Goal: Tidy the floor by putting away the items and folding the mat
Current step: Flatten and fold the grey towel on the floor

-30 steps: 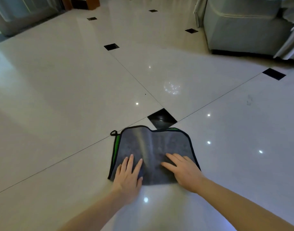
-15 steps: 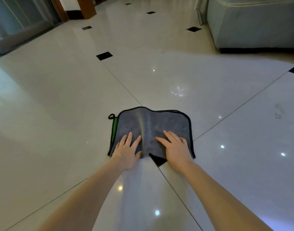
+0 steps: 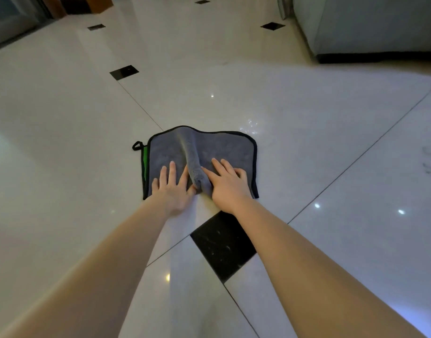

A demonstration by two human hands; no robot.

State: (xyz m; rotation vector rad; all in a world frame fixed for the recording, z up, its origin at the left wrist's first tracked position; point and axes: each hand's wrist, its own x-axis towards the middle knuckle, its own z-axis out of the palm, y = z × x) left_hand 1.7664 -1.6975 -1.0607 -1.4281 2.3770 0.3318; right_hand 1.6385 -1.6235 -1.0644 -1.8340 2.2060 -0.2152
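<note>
One grey mat (image 3: 216,148) lies on the tiled floor (image 3: 307,132), a single ridge bunched up its middle. My left hand (image 3: 171,189) and right hand (image 3: 227,185) both press flat on it, fingers straight, gripping nothing, one each side of that ridge.

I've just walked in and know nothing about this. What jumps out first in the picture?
A grey mat with black edging lies on the glossy white tiled floor, with a ridge bunched up along its middle. The left hand and right hand rest flat on it, one on each side of that ridge. Just below the hands, a black diamond tile stands out against the pale floor.
</note>
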